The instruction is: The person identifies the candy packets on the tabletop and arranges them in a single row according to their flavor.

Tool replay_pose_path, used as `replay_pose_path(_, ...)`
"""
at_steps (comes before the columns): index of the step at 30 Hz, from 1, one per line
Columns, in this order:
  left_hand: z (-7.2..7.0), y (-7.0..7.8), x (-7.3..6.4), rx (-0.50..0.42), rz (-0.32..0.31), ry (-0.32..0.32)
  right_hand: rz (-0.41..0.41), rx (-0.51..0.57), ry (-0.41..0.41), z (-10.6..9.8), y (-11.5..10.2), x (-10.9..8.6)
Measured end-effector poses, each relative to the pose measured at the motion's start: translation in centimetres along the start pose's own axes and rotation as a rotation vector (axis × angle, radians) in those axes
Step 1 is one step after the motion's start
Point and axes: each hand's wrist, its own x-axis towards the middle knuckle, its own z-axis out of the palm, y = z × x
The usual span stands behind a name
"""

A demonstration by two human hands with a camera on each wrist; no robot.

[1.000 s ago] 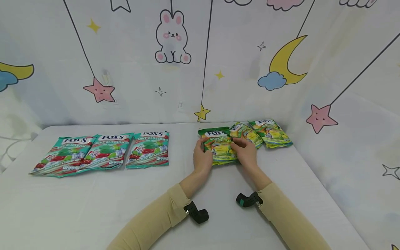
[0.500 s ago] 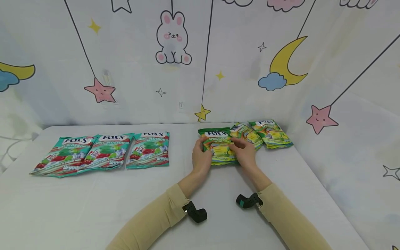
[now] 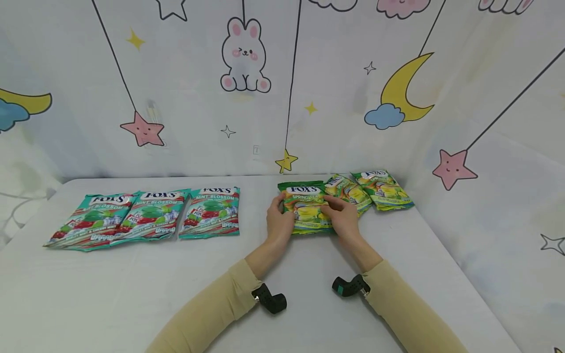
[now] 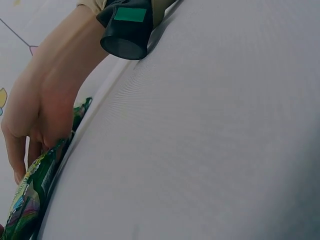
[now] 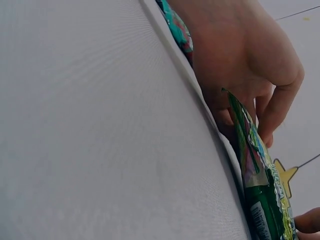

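Both hands, left hand (image 3: pixel 279 221) and right hand (image 3: pixel 342 219), pinch the green Fox's candy bag (image 3: pixel 306 208) at frame centre; placing it likely needs a steady two-handed lift.

Green-and-yellow glossy candy bag (image 3: pixel 306 208) up front, teal-and-red mint bags (image 3: pixel 145 218) left, pale cartoon backdrop (image 3: pixel 247 54) showing pink-eared bunny, stars, yellow moons.
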Motion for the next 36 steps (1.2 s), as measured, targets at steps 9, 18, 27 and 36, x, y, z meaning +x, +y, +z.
replay_pose_path(9,-0.7,0.1,0.3,-0.052,-0.022,-0.011,0.016,0.043,-0.019,0.5,-0.3,-0.3)
replay_pose_path(18,-1.6,0.4,0.4,-0.067,-0.037,-0.009,0.009,0.038,-0.024,0.9,-0.7,-0.7)
replay_pose_path(27,-2.3,0.9,0.3,-0.080,-0.070,-0.012,0.014,0.031,-0.047,1.4,-1.0,-1.2)
replay_pose_path(36,-3.4,1.4,0.4,-0.047,-0.081,-0.026,0.012,0.018,-0.057,2.0,-1.3,-1.3)
